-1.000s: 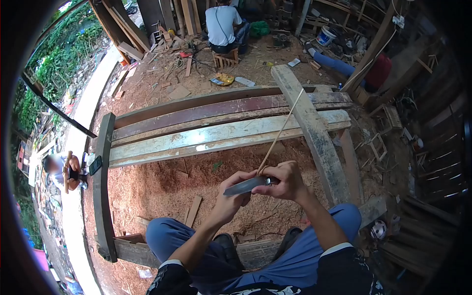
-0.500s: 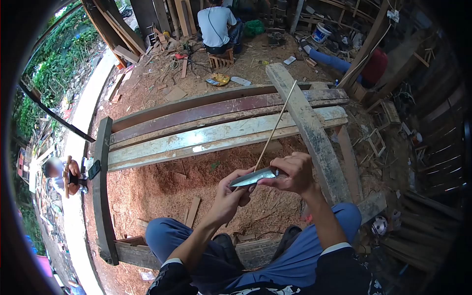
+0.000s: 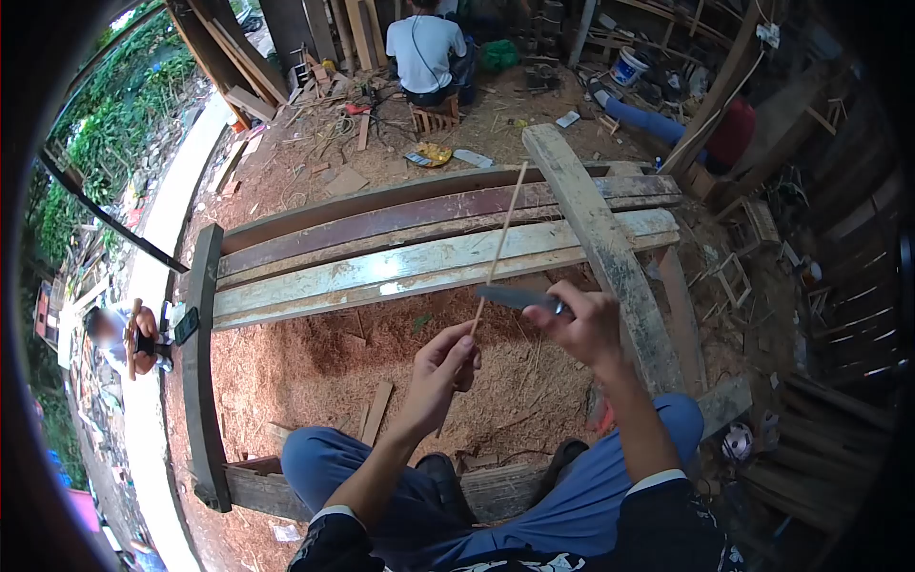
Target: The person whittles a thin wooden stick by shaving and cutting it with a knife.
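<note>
My left hand (image 3: 442, 374) is closed around the lower part of a thin wooden stick (image 3: 506, 225), which slants up and away over the planks. In my right hand (image 3: 583, 329) is a knife (image 3: 516, 296), its handle mostly hidden by the fingers. The broad grey blade points left, and its tip overlaps the stick just above my left hand. Both hands are over the shavings-covered ground (image 3: 315, 381), in front of my knees.
Long planks (image 3: 362, 274) lie across a wooden frame, crossed by a thick board (image 3: 610, 248) at the right. A person in a white shirt (image 3: 426, 52) sits at the back. Another person (image 3: 119, 338) is at far left, near a phone (image 3: 186, 326). A white bucket (image 3: 627, 67) stands back right.
The knife has moved up and away from my left hand, its blade turning to point left. The stick has become more upright, and my left hand has shifted slightly down and left.
</note>
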### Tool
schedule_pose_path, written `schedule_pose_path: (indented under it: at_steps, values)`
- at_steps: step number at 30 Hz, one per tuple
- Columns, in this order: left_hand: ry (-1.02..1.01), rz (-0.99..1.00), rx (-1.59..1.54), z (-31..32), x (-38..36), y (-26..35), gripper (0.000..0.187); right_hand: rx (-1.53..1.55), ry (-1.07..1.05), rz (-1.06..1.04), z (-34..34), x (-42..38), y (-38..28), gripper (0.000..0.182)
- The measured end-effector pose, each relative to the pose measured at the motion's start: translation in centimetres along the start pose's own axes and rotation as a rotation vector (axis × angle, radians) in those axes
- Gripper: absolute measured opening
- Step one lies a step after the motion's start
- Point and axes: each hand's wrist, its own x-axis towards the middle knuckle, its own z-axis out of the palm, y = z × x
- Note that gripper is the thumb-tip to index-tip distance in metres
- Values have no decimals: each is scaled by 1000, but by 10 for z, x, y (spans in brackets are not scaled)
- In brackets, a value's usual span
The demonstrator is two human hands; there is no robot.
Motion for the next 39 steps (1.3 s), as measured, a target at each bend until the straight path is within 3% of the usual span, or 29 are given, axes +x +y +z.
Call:
schedule_pose_path:
  at_steps: [11, 14, 22, 25, 29, 33, 36, 39]
  values:
    - [-64, 92, 105, -2, -2, -12, 36, 251, -181, -146, 25, -11, -35, 51]
    - [-18, -12, 247, 20, -19, 11, 37, 379, -213, -127, 26, -12, -31, 51]
    - [-90, -140, -73, 23, -22, 0, 36, 257, -136, -249, 7, -3, -20, 51]
    - [-137, -156, -126, 21, -25, 2, 33, 136, -50, -221, 0, 1, -3, 50]
    - [-83, -175, -146, 29, -21, 11, 33, 84, 108, 34, -15, 11, 22, 57]
    - [-97, -163, -182, 19, -17, 15, 36, 86, 112, 78, -9, 12, 7, 58]
    - [-76, -144, -131, 15, -19, 20, 37, 55, -6, 4, -1, 5, -3, 49]
    - [-42, -138, -23, 14, -21, 15, 38, 88, -150, -247, 14, -7, -30, 50]
